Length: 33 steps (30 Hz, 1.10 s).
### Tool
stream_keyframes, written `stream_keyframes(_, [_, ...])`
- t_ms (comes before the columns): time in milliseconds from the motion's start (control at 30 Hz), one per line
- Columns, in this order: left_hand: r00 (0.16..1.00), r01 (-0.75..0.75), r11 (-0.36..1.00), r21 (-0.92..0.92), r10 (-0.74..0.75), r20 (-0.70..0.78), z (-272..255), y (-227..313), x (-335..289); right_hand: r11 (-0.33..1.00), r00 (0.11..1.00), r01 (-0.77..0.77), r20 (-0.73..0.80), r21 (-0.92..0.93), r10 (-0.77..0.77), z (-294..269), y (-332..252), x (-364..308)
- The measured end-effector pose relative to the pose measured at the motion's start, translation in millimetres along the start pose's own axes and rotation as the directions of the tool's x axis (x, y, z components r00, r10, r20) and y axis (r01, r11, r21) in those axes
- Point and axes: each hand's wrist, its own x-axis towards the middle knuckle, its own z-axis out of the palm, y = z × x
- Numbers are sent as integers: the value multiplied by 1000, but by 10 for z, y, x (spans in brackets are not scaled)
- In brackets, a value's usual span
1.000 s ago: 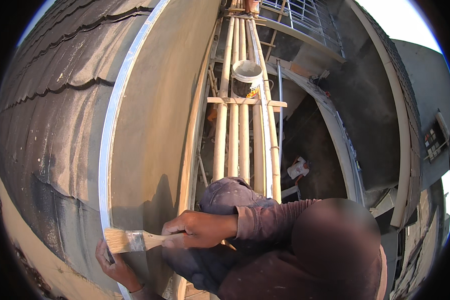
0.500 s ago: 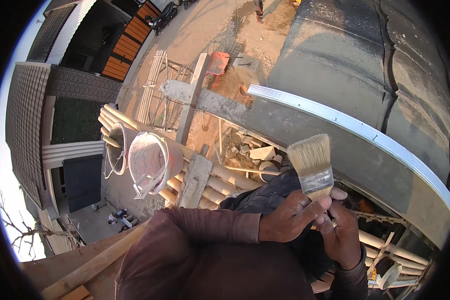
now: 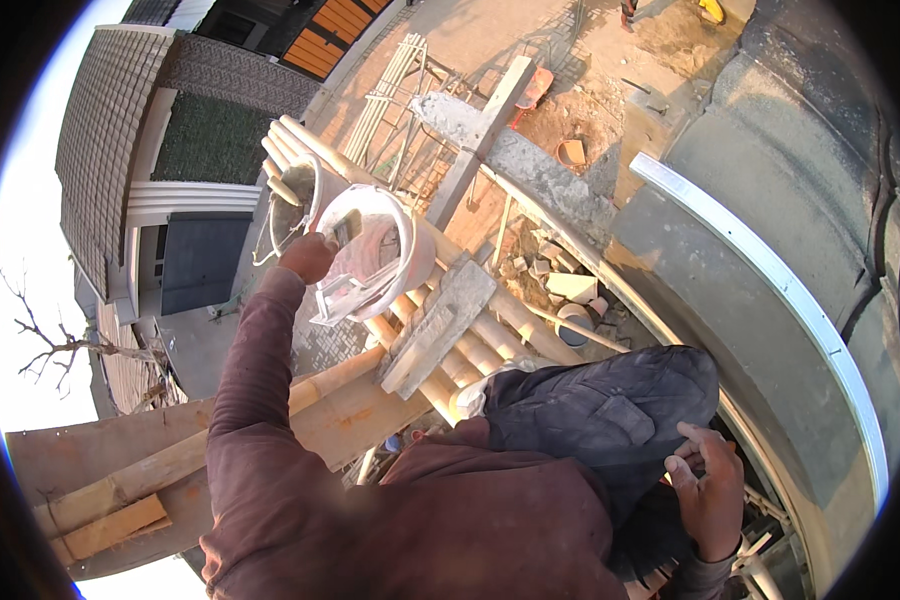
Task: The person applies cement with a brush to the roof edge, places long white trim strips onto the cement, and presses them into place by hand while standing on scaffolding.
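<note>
My left arm reaches out to the pale bucket (image 3: 410,250), and my left hand (image 3: 310,257) is closed on the paintbrush (image 3: 348,228). The brush lies over the bucket's mouth, its bristles toward the inside; its handle is hidden in my fist. Beside that bucket, to its left, stands a second bucket (image 3: 282,225) with a wire handle. My right hand (image 3: 712,485) is by my dark trouser knee (image 3: 620,410), fingers loosely bent and apart, holding nothing.
Both buckets stand on bamboo poles (image 3: 470,350) with a grey board (image 3: 440,325) across them. A metal strip (image 3: 770,260) lies along the grey cement surface (image 3: 740,330) at right. Rubble (image 3: 570,285) lies below, and a concrete beam (image 3: 540,170) extends beyond.
My left hand has carried the paintbrush from in front of me, left to the bucket. My right hand has come away from the brush and lies lower. The view has shifted left.
</note>
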Motion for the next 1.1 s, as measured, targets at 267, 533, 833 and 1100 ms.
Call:
stream_keyframes(267, [962,224,970,-94,-205,179,1384,-208,961,986,986,-165,-15,-3,165,70,185,82])
stream_keyframes(533, [815,482,805,-346,-557,-160,1130,-950,866,989,988,-144,-65,-23,142,120,186,135])
stream_keyframes(833, [520,-122,-574,-810,-732,440,1510,-1743,863,964,871,88,-450,-249,-196,-110,86,92])
stream_keyframes(1100, [631,-328,-796,-509,-586,509,1733,-1736,1144,840,363,-379,-897,-388,-250,-1075,229,-2])
